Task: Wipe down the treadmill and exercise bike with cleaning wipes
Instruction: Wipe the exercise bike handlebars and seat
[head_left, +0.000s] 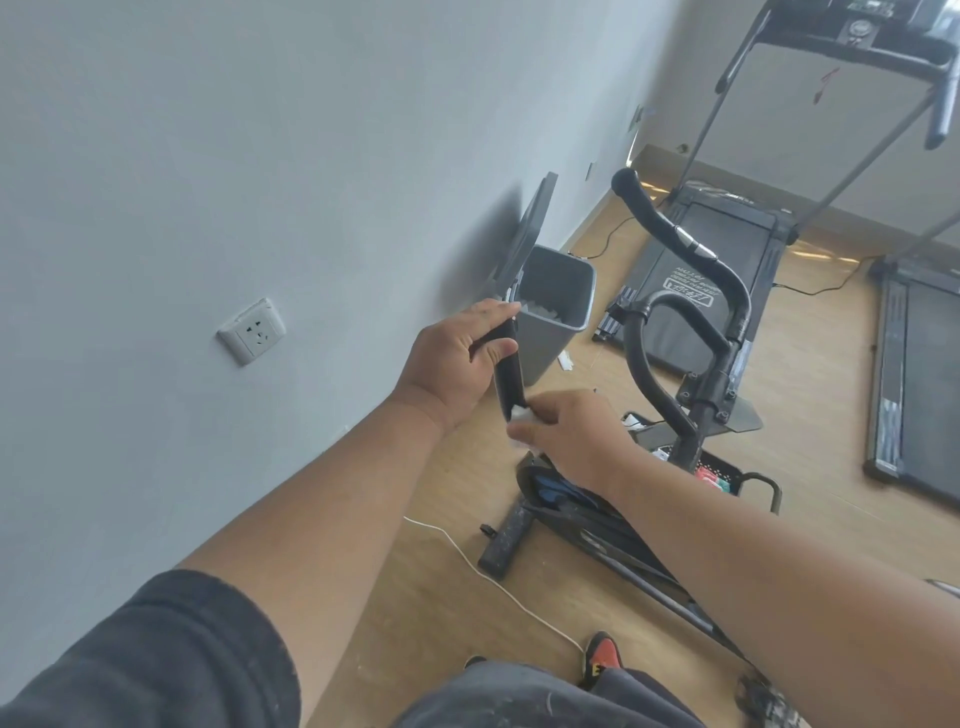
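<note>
The black exercise bike (698, 410) stands in front of me, its curved handlebar (680, 239) rising toward the treadmill (711, 254) behind it. My left hand (457, 358) grips a black bar-shaped part (508, 374) near the wall. My right hand (566, 431) pinches a white cleaning wipe (520, 414) against the lower end of that part. Most of the wipe is hidden under my fingers.
A grey bin (558, 291) with its lid up stands against the wall, white scraps inside. A black basket (727, 475) of packets sits by the bike. A white cable (483, 566) crosses the wooden floor. A second treadmill (924, 384) lies right. A socket (252, 331) is on the wall.
</note>
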